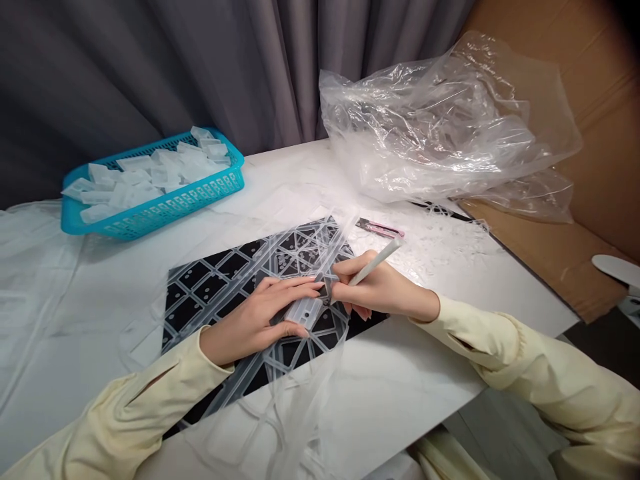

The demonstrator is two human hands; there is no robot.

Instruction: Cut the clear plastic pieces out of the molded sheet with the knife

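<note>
My left hand presses a small translucent plastic piece with dark holes, its thumb on the near edge and its fingers along the far side. In my right hand is a white pen-shaped tool, gripped between thumb and fingers. The tool points down at the right end of the piece; its tip is hard to make out behind the fingers. Under both hands lies a black mat covered by a translucent plastic frame with rows of rectangular and triangular openings.
A blue basket full of translucent plastic pieces stands back left. A pink cutter lies beyond my right hand, near plastic scraps. Behind it sits a crumpled clear bag against cardboard. More plastic sheet hangs toward the table's front.
</note>
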